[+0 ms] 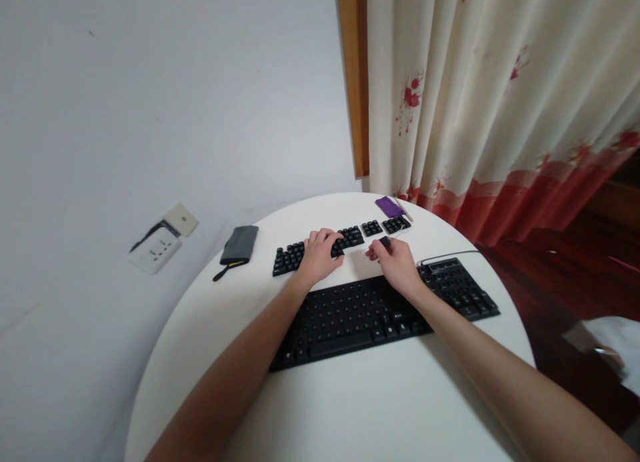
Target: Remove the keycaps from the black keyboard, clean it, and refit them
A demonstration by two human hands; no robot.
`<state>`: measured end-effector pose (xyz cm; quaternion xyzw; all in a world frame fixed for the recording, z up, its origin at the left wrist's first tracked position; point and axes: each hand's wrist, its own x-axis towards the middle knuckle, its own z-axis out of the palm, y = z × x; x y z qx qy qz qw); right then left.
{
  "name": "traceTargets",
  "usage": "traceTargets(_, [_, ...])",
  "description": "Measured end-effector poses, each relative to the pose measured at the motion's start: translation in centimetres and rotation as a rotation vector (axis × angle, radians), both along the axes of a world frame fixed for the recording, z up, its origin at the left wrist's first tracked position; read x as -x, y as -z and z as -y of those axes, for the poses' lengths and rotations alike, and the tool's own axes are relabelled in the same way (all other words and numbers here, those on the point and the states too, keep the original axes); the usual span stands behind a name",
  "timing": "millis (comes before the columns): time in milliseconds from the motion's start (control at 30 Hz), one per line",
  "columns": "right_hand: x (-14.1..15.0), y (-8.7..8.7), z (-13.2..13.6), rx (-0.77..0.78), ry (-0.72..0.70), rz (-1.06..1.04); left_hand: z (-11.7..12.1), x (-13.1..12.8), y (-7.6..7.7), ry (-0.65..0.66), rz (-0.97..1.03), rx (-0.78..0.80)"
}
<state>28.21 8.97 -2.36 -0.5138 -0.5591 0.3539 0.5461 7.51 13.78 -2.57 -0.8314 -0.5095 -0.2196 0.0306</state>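
Note:
My left hand point(320, 252) lies over rows of loose black keycaps point(287, 259) on the table, fingers stretched out and thumb apart. Part of the rows is hidden beneath it. Closer to me is a black keyboard point(345, 315); its main area shows bare key posts, while the bottom row and number pad still carry caps. Over the keyboard's far edge, my right hand point(397, 262) is closed, pinching a small black keycap point(385, 241) between thumb and fingers. Thin wire point(401, 233) shows beside these fingers; what it belongs to is unclear.
Smaller keycap groups point(371, 229) continue the rows rightward. A grey pouch point(239, 245) lies at the left edge, a purple cloth point(389, 207) at the far edge. The keyboard's cable point(450, 255) runs off right. Wall and curtain point(440, 115) border the round white table point(320, 409).

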Motion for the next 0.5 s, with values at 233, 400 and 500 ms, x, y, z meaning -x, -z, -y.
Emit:
traceTargets(233, [-0.01, -0.31, 0.22, -0.006, -0.007, -0.007, -0.19, 0.05, 0.12, 0.006, -0.005, -0.004])
traceTargets(400, [0.07, -0.26, 0.24, 0.000, -0.004, -0.013, -0.28, 0.11, 0.29, 0.001, -0.005, -0.005])
traceTargets(500, [0.07, -0.17, 0.21, 0.000, -0.010, -0.014, -0.40, 0.21, 0.45, 0.001, -0.002, -0.002])
